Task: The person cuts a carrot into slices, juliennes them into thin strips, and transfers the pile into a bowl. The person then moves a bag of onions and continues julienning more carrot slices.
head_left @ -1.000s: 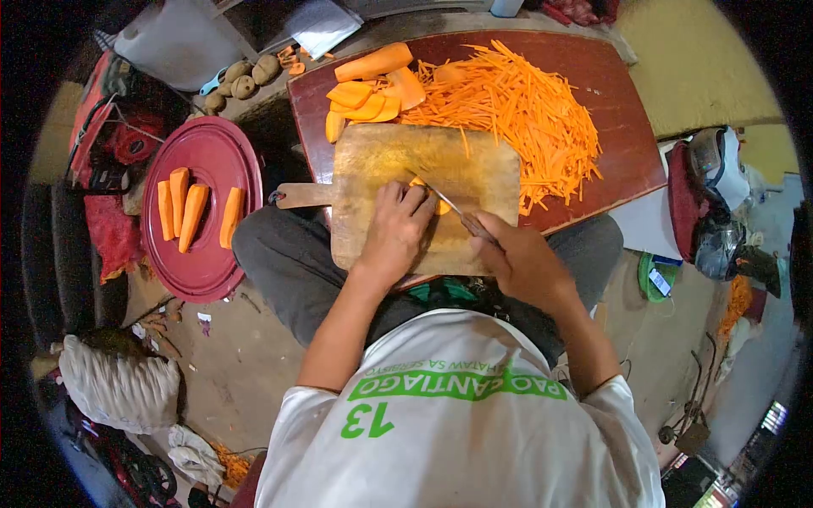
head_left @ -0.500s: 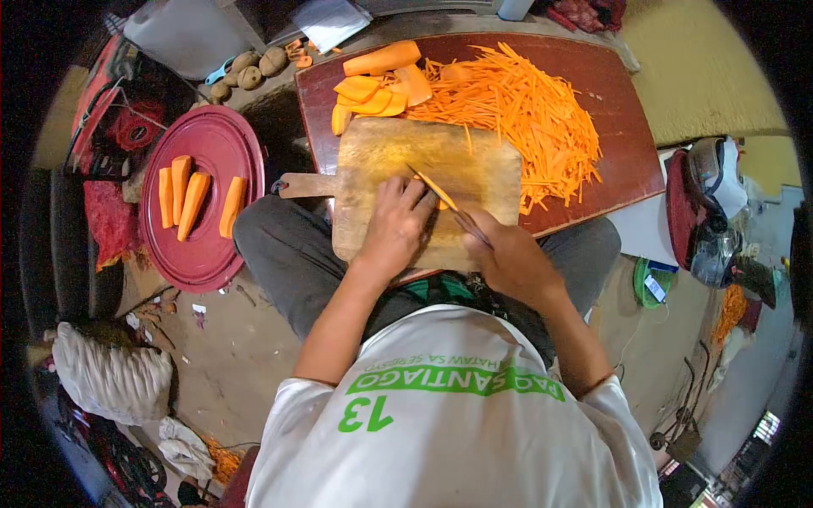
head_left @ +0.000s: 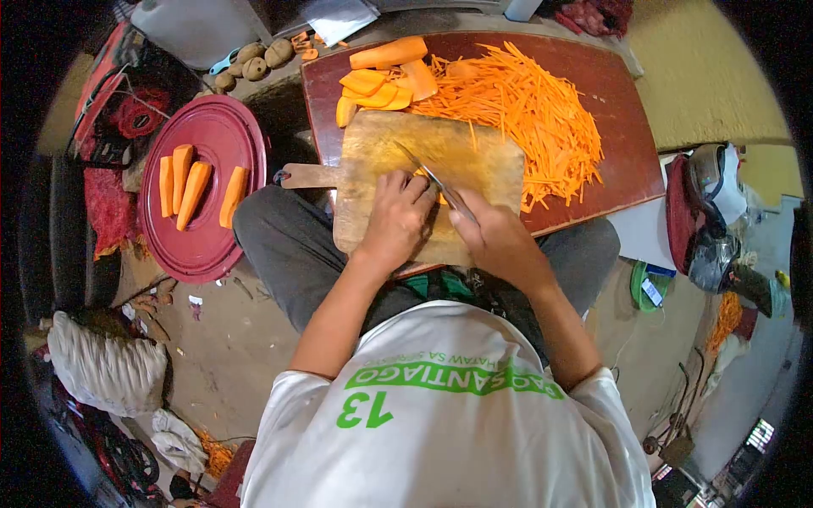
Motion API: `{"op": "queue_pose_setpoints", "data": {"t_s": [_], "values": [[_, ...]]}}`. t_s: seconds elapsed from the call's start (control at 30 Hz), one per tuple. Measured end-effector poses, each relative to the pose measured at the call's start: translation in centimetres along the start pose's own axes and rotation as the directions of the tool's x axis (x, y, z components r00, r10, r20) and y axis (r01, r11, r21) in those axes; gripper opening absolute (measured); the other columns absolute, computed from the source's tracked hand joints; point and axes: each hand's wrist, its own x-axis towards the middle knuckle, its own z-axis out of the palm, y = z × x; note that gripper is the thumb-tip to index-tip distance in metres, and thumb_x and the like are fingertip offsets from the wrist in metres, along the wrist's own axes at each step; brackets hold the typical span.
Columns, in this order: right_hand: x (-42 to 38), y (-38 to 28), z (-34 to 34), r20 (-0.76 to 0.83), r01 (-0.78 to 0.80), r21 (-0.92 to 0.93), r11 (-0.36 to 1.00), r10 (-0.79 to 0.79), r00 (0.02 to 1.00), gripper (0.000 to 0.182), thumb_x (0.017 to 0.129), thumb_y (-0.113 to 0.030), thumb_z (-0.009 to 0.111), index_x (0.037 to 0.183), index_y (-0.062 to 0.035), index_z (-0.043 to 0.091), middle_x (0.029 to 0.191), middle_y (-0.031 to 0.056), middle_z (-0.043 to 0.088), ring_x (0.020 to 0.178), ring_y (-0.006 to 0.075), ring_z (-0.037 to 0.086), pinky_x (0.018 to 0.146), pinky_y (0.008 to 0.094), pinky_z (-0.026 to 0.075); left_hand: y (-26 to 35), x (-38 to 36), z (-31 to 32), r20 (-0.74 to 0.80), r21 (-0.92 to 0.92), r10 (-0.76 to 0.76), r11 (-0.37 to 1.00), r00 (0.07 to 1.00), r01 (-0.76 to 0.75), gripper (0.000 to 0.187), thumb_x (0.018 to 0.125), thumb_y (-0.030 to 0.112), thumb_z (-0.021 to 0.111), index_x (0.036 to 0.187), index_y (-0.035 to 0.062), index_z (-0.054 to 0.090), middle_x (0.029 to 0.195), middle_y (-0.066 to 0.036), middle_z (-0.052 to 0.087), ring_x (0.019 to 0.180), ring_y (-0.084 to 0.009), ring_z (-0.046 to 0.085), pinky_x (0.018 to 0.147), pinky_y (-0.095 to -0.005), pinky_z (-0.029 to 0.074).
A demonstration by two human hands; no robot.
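My right hand [head_left: 494,230] is closed round the handle of a knife [head_left: 434,179], whose blade points up and left over a wooden cutting board [head_left: 373,140]. Close beside the blade, my left hand [head_left: 398,209] presses with bent fingers on a piece of carrot [head_left: 442,199], mostly hidden under the fingers and the knife. Beyond the board's far right corner lies a big heap of carrot strips [head_left: 542,118]. Thick carrot slices [head_left: 377,91] and a peeled carrot chunk [head_left: 389,52] sit past its far left corner.
The board rests across my lap and a dark red wooden table [head_left: 622,144]. Left of me, a round red plastic lid [head_left: 203,254] bears several peeled carrots [head_left: 195,195]. Brown round vegetables [head_left: 254,68] lie farther back. On the right is a green container [head_left: 637,286] with a phone [head_left: 651,292].
The knife has shifted up and left, and its blade now stands steeper beside my left fingers. My right hand has moved slightly with it; my left hand stays nearly in place.
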Motion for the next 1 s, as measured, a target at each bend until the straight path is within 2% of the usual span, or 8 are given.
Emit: {"op": "queue_pose_setpoints", "data": {"t_s": [0.17, 0.27, 0.37, 0.47, 0.57, 0.67, 0.87, 1.0], "values": [[-0.9, -0.5, -1.4, -0.033, 0.071, 0.209, 0.975, -0.066, 0.997, 0.033, 0.108, -0.02, 0.057, 0.136, -0.0023, 0.062, 0.1, 0.027, 0.068, 0.094, 0.0437, 0.072, 0.083, 0.0454, 0.055, 0.2, 0.2, -0.2, -0.024, 0.023, 0.007, 1.0, 1.0, -0.006, 0.028, 0.08, 0.008, 0.074, 0.107, -0.0027, 0.074, 0.107, -0.015, 0.066, 0.105, -0.0366, 0.058, 0.093, -0.0495, 0.047], [-2.5, -0.3, -2.0, 0.123, -0.111, 0.055, 0.992, 0.104, 0.987, 0.036, 0.111, -0.031, 0.052, 0.133, -0.0046, 0.061, 0.112, 0.0321, 0.07, 0.107, 0.0529, 0.068, 0.09, 0.0601, 0.053, 0.4, 0.1, -0.7, 0.006, 0.036, -0.005, 0.999, 1.0, 0.005, 0.031, 0.08, 0.008, 0.073, 0.109, -0.0032, 0.074, 0.108, -0.016, 0.065, 0.106, -0.0365, 0.058, 0.093, -0.0498, 0.047], [-0.8, 0.7, 0.0, -0.008, 0.065, 0.166, 0.984, -0.064, 0.998, 0.04, 0.11, -0.03, 0.052, 0.141, -0.0061, 0.059, 0.115, 0.0313, 0.07, 0.109, 0.0515, 0.069, 0.091, 0.0571, 0.054, 0.1, -0.2, -0.1, 0.008, 0.044, -0.028, 0.999, 1.0, 0.028, 0.033, 0.08, 0.008, 0.073, 0.11, -0.0028, 0.074, 0.108, -0.016, 0.065, 0.106, -0.036, 0.058, 0.093, -0.0496, 0.046], [2.0, -0.4, 0.0, -0.122, 0.172, 0.139, 0.975, -0.156, 0.98, 0.033, 0.109, -0.021, 0.058, 0.134, 0.0003, 0.064, 0.098, 0.026, 0.069, 0.091, 0.0404, 0.073, 0.081, 0.0442, 0.055, 0.0, -0.2, -0.2, -0.015, 0.037, -0.002, 0.999, 1.0, 0.002, 0.033, 0.08, 0.009, 0.073, 0.111, -0.0023, 0.074, 0.106, -0.015, 0.064, 0.106, -0.0356, 0.058, 0.092, -0.0486, 0.046], [0.6, -1.5, -1.6, -0.007, 0.016, 0.191, 0.982, -0.015, 1.0, 0.033, 0.109, -0.021, 0.058, 0.133, 0.0006, 0.065, 0.096, 0.0252, 0.068, 0.085, 0.0354, 0.072, 0.08, 0.0433, 0.055, 0.4, 0.0, -0.6, -0.025, 0.06, -0.025, 0.998, 0.999, 0.027, 0.033, 0.078, 0.008, 0.074, 0.109, -0.0016, 0.074, 0.106, -0.015, 0.064, 0.105, -0.0353, 0.058, 0.09, -0.0477, 0.046], [-1.9, 0.0, -1.5, -0.026, 0.024, 0.178, 0.984, -0.02, 0.999, 0.033, 0.11, -0.021, 0.057, 0.134, 0.0008, 0.064, 0.091, 0.0238, 0.066, 0.079, 0.031, 0.069, 0.077, 0.0422, 0.055, 0.4, -0.1, -0.7, -0.036, 0.034, -0.036, 0.999, 0.999, 0.037, 0.032, 0.076, 0.008, 0.076, 0.107, -0.0012, 0.074, 0.105, -0.015, 0.064, 0.103, -0.0352, 0.058, 0.089, -0.0476, 0.046], [2.1, -0.2, 0.6, -0.097, 0.162, 0.186, 0.969, -0.146, 0.985, 0.035, 0.111, -0.022, 0.056, 0.136, 0.0011, 0.063, 0.088, 0.0193, 0.065, 0.082, 0.0238, 0.067, 0.079, 0.0372, 0.053, 0.0, -0.3, 0.0, -0.036, -0.01, -0.031, 0.999, 0.999, 0.031, 0.036, 0.071, 0.006, 0.079, 0.105, -0.0015, 0.073, 0.106, -0.015, 0.064, 0.102, -0.0358, 0.057, 0.089, -0.0484, 0.046], [1.3, -0.3, -0.7, -0.015, 0.052, 0.256, 0.965, -0.05, 0.999, 0.036, 0.111, -0.021, 0.056, 0.137, 0.002, 0.062, 0.088, 0.0138, 0.065, 0.086, 0.0169, 0.063, 0.081, 0.0355, 0.053, 0.2, -0.3, -0.5, -0.034, 0.008, -0.033, 0.999, 0.999, 0.033, 0.041, 0.066, 0.007, 0.082, 0.105, -0.0015, 0.073, 0.107, -0.016, 0.064, 0.102, -0.0361, 0.057, 0.09, -0.049, 0.046]]}}
